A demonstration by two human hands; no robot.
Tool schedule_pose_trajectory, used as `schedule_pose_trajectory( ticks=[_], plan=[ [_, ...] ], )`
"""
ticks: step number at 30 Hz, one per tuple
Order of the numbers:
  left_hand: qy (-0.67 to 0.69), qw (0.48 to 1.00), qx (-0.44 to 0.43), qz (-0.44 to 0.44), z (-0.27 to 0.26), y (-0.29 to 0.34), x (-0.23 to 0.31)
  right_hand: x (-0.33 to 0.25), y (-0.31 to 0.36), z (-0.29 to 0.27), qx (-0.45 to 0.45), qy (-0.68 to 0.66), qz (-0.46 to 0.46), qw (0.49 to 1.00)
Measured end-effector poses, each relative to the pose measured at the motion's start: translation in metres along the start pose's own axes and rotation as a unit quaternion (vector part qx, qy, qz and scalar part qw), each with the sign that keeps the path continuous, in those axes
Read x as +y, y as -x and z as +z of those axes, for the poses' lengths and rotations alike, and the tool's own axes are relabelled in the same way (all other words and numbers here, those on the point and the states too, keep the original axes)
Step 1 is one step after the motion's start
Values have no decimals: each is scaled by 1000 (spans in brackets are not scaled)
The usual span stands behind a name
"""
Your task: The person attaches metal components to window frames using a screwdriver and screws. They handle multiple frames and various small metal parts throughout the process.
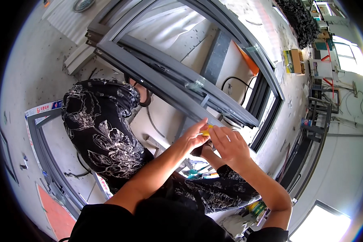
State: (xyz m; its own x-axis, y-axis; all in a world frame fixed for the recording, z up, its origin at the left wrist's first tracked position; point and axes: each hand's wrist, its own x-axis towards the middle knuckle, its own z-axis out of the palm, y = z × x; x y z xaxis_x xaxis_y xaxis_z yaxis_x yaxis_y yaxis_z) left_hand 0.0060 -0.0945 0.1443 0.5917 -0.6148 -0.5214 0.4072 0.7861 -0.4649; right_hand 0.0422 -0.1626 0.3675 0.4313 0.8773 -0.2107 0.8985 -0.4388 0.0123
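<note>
My left hand (194, 136) is closed, thumb and fingers pinched around a small yellow piece (206, 131). From the other side, the fingers of my right hand (231, 144) are bent together against that same yellow piece, hiding part of it; its exact kind does not show. Both hands are at the near edge of a grey metal window frame (165, 88), close to its long near bar. A second grey bar (189, 80) runs across the frame just beyond, with clear tape around it.
An orange sheet (246, 58) and black cables (234, 78) show through the frame. Another grey frame (62, 173) lies to the left. Cardboard boxes (294, 61) stand at the far right, above a rack of dark metal bars (316, 149). Tools (195, 171) lie between my legs.
</note>
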Motion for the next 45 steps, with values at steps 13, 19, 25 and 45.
schedule_pose_trajectory(
  ticks=[13, 19, 25, 45],
  plan=[
    [14, 999, 21, 34, 22, 29, -6, 28, -10, 28, 8, -524, 532, 665],
    [7, 999, -30, 14, 23, 32, -4, 30, 4, 29, -13, -617, 578, 534],
    [14, 998, 54, 35, 28, 23, -3, 8, 13, 8, 69, -207, 402, 889],
    [-8, 1000, -11, 27, 29, 39, -10, 25, -4, 36, -16, -430, 446, 785]
  ],
)
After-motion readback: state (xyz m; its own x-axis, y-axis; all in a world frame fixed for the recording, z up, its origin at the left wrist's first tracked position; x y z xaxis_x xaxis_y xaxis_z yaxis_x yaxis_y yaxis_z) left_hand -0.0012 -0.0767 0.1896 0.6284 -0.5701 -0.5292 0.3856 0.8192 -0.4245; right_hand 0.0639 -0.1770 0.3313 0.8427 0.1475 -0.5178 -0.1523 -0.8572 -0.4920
